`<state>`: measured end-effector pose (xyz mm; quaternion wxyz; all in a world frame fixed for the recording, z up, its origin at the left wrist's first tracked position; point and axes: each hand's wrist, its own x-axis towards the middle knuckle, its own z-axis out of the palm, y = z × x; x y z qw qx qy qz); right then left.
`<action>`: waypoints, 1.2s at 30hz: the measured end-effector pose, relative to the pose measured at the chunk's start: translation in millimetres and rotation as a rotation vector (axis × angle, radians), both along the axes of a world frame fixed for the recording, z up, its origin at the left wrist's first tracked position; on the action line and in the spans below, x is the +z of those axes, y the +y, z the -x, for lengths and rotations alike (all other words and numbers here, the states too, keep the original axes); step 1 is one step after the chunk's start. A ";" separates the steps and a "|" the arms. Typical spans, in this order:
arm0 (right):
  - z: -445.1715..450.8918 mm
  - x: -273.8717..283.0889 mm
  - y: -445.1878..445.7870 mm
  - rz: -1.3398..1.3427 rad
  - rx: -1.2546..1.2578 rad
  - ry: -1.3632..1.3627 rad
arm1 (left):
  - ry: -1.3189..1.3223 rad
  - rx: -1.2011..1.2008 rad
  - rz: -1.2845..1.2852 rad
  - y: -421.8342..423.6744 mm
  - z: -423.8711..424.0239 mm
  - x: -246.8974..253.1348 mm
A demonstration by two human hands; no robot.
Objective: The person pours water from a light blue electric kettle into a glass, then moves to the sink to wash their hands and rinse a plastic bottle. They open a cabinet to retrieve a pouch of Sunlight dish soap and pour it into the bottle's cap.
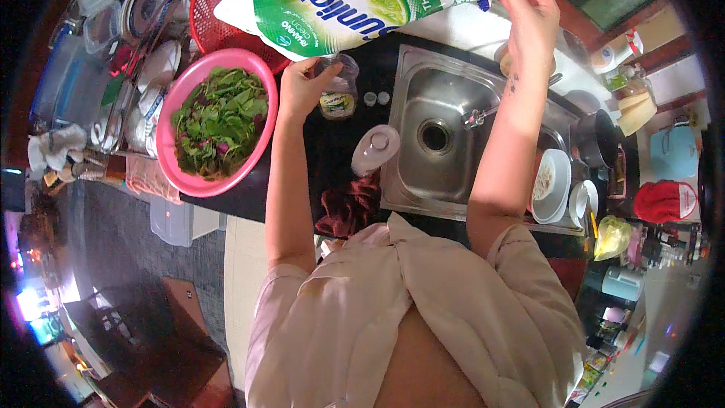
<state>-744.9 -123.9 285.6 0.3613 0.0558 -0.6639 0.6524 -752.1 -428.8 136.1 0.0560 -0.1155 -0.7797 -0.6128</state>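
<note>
My right hand (529,8) grips the upper right end of a large Sunlight dish soap refill pouch (351,0), held tilted above the counter. At its lower left corner, my left hand (306,85) pinches the pouch, just over the mouth of a clear plastic Sunlight bottle (338,93); whether pouch and bottle touch is hidden. Two small caps (376,98) lie right of that bottle. A second, translucent bottle (375,149) stands near the sink's left rim. Below it lies a dark red cloth (351,207).
A pink basin (273,102) of leafy greens sits left of my left forearm, with a red colander (212,5) behind. The steel sink (405,181) is under my right forearm. A dish rack stands far left; a white bowl (558,204) and dark pot (597,136) are at right.
</note>
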 end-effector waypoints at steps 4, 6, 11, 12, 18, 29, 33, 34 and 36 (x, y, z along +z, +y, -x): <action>-32.9 -7.3 -16.4 0.082 0.020 0.073 | -0.031 0.023 0.149 -7.1 -21.2 -10.2; -41.1 -9.9 -16.8 0.086 0.005 0.057 | -0.015 0.020 0.118 -9.6 -27.4 -13.6; -62.8 -2.9 -12.3 0.087 -0.038 0.099 | 0.067 -0.009 0.112 2.8 -42.9 -11.0; -65.7 0.4 -11.6 0.074 -0.041 0.093 | 0.061 -0.019 0.083 4.8 -40.4 -12.2; -76.3 5.2 -11.7 0.069 -0.070 0.096 | -0.026 -0.068 0.108 8.4 -43.7 -16.1; -90.5 11.0 -12.5 0.055 -0.074 0.095 | 0.045 -0.011 0.006 5.0 -54.4 -31.3; -90.4 12.3 -14.0 0.022 -0.087 0.103 | 0.069 -0.003 -0.355 -19.4 -66.1 -6.6; -90.0 12.4 -14.7 0.013 -0.087 0.107 | 0.040 0.037 -0.369 -21.3 -68.1 -0.6; -90.0 15.2 -16.7 -0.008 -0.119 0.107 | 0.031 0.102 -0.406 -20.6 -70.3 9.4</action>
